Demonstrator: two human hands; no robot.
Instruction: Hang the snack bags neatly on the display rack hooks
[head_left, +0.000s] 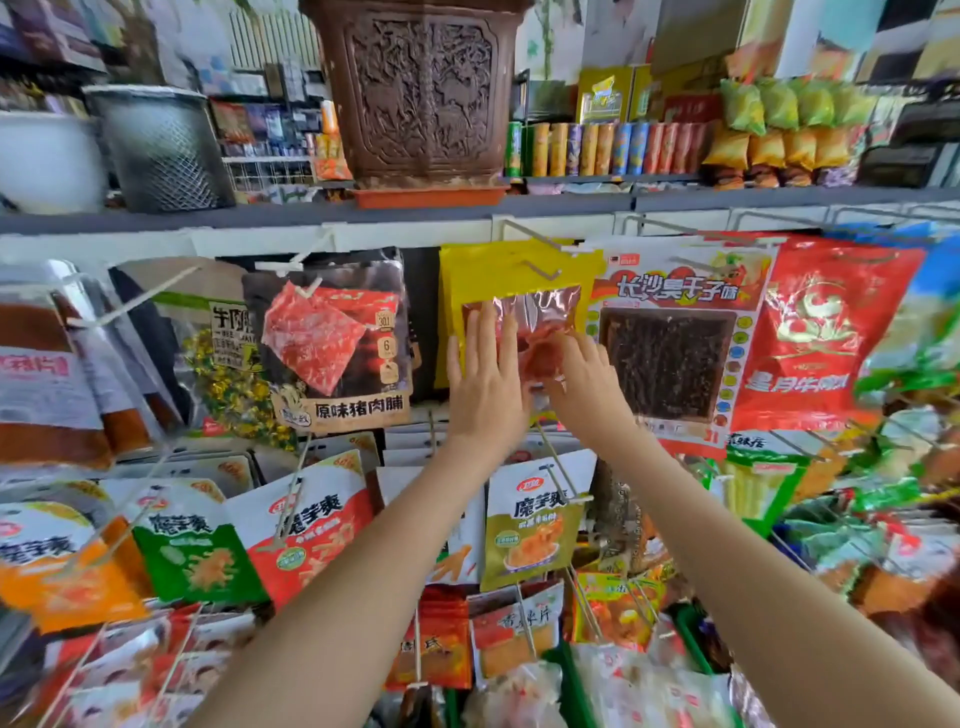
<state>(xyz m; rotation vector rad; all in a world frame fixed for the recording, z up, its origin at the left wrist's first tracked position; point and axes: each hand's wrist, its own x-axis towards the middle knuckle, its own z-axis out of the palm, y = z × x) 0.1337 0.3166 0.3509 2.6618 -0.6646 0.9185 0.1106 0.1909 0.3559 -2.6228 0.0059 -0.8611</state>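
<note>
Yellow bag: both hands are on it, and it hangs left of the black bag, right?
No. The head view shows the yellow bag hanging right of the black bag, not left. The left hand and right hand are both on it.

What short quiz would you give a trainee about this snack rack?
1. True or false: the left hand lies flat on the yellow bag.
2. What stands on the shelf above the yellow bag? A. a carved pot B. a kettle C. a fan
3. Which hand is nearer to the dark-window bag?

Key: 1. true. 2. A. 3. the right hand.
</note>
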